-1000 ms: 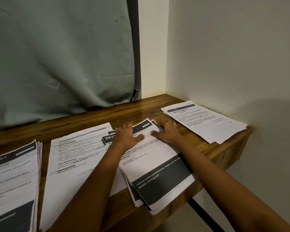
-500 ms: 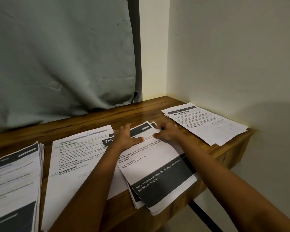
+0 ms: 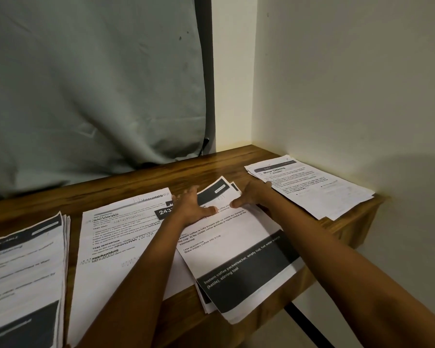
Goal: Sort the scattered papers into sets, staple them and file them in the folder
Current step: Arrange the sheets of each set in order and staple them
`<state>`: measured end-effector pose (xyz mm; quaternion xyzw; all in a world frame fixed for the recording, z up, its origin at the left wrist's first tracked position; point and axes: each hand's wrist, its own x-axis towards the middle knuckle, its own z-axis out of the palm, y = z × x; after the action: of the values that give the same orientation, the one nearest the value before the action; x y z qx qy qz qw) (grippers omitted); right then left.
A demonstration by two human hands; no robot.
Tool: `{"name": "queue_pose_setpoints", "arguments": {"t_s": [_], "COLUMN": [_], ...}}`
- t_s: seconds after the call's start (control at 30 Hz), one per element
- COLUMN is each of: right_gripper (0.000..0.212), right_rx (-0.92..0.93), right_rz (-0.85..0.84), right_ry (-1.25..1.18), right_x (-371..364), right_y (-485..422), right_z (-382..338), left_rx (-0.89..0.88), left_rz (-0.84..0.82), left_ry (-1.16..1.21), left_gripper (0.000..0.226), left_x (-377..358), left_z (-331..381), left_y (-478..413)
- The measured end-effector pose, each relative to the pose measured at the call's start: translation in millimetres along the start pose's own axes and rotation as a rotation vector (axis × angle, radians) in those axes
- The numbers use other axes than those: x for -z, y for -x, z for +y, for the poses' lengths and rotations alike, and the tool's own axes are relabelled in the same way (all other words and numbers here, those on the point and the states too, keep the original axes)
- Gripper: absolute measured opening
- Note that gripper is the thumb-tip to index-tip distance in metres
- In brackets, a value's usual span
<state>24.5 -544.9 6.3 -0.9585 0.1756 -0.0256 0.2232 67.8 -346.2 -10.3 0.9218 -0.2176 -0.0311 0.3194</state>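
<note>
A plain indoor corner used for paperwork, whether home or small office cannot be told: a brown wooden desk (image 3: 136, 182) fits against bare cream walls (image 3: 337, 84), a grey-green cloth curtain (image 3: 86, 84) hangs along its far edge, and stacks of printed white paper sheets (image 3: 23, 259) cover it.

You are looking at four piles lying in a row on the table (image 3: 126, 187). The coffee stack (image 3: 236, 249), black-banded and slightly fanned, is sitting askew, its near corner overhanging the front edge and its left side overlapping the middle pile (image 3: 116, 244). The thick left stack (image 3: 23, 272) is running out of view. The Mirror Cleaning pile (image 3: 312, 189) is lying loosely fanned at the far right corner.
</note>
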Motion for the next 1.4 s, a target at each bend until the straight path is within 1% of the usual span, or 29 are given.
{"name": "queue_pose_setpoints", "arguments": {"t_s": [0.07, 0.13, 0.17, 0.23, 0.3, 0.37, 0.47, 0.53, 0.57, 0.63, 0.67, 0.73, 0.77, 0.83, 0.9, 1.1, 1.2, 1.3, 1.4], "right_gripper": [0.051, 0.034, 0.032, 0.036, 0.034, 0.030, 0.025, 0.025, 0.026, 0.042, 0.053, 0.075, 0.080, 0.080, 0.079, 0.090, 0.094, 0.084, 0.071], "right_rx": [0.046, 0.063, 0.040, 0.017, 0.000, -0.064, -0.103, -0.091, -0.090, -0.116, -0.137, -0.165, -0.173, -0.190, -0.192, -0.199, -0.219, -0.230, -0.219], "right_rz": [0.086, 0.082, 0.069, 0.082, 0.114, 0.132, 0.151, 0.220, 0.246, 0.235, 0.206, 0.140, 0.117, 0.077, 0.056, 0.037, 0.042, 0.113, 0.200], "right_ry": [-0.086, -0.281, -0.431, -0.660, -0.746, -0.776, -0.725, -0.673, -0.564, -0.328, -0.273, -0.284, -0.307, -0.315, -0.247, -0.051, -0.008, -0.044, -0.113], "right_x": [3.6, 3.2, 0.7, -3.9, -11.4, -18.7, -20.6, -13.2, -6.9, 3.1, 5.2, 7.3, 9.4, 12.2, 13.0, 7.9, 4.9, 5.1, 7.2], "right_y": [14.8, 25.0, 27.1, 30.7, 32.6, 38.7, 40.8, 36.9, 36.5, 37.0, 37.5, 37.9, 36.4, 34.3, 32.1, 22.2, 15.8, 18.4, 24.6], "right_z": [-0.6, -2.8, -4.2, -8.6, -15.1, -24.4, -28.6, -21.2, -15.5, -5.0, -0.8, 4.0, 4.0, 2.3, 0.5, -2.5, -3.0, -1.9, 5.1], "left_rx": [0.000, -0.029, -0.036, -0.032, -0.025, -0.038, -0.069, -0.082, -0.090, -0.121, -0.133, -0.154, -0.163, -0.167, -0.155, -0.162, -0.162, -0.175, -0.156], "left_rz": [-0.014, -0.037, -0.045, -0.032, 0.036, 0.103, 0.186, 0.207, 0.197, 0.168, 0.160, 0.171, 0.182, 0.186, 0.185, 0.216, 0.237, 0.247, 0.211], "left_ry": [-0.018, -0.017, 0.004, 0.111, 0.215, 0.300, 0.347, 0.264, 0.204, 0.112, 0.081, 0.023, 0.003, -0.008, -0.003, -0.038, -0.049, -0.091, -0.145], "left_gripper": [0.089, 0.091, 0.090, 0.082, 0.074, 0.066, 0.039, 0.034, 0.033, 0.030, 0.029, 0.027, 0.026, 0.025, 0.024, 0.030, 0.029, 0.031, 0.041], "left_x": [4.1, 8.1, 9.5, 11.4, 13.3, 12.4, 14.4, 13.8, 13.6, 13.1, 12.9, 12.2, 11.8, 10.7, 10.8, 10.2, 11.3, 17.0, 29.7], "left_z": [0.4, 0.0, -0.6, -1.0, -0.9, -5.9, -4.2, -7.8, -10.9, -17.3, -19.4, -20.4, -20.9, -23.7, -26.3, -24.1, -23.8, -22.0, -16.7], "left_y": [-0.3, -1.7, -1.7, -0.4, 2.3, -2.2, 0.7, -0.2, -1.0, -4.0, -5.7, -6.9, -7.6, -9.5, -10.9, -7.4, -5.4, -3.7, -1.4]}}
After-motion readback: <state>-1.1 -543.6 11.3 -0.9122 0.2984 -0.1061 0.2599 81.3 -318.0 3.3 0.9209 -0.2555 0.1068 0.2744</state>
